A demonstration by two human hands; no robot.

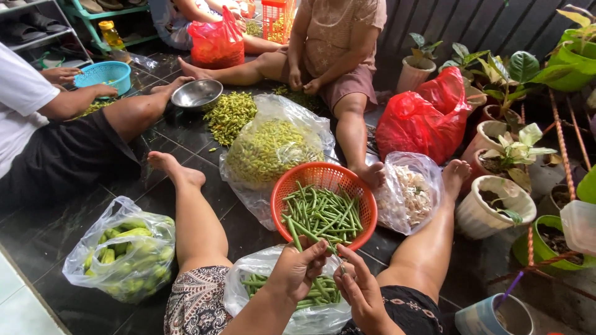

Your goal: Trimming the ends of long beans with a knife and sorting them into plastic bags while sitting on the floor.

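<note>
My left hand [297, 268] grips a long green bean [293, 232] whose far end reaches into the orange basket [292, 182]. My right hand [359, 286] pinches the near end of a thin bean [336, 252] beside it. The basket holds a heap of green beans and stands on the dark tiled floor between my bare legs. Under both hands, on my lap, a clear plastic bag [248, 298] lies open with more green beans in it.
A clear bag of green gourds [127, 248] lies left of my leg. Bags of yellow-green chillies [268, 149] and pale pieces [411, 195], red bags [422, 121] and a steel bowl [197, 93] sit ahead. Other people sit left and opposite. Potted plants [496, 205] line the right.
</note>
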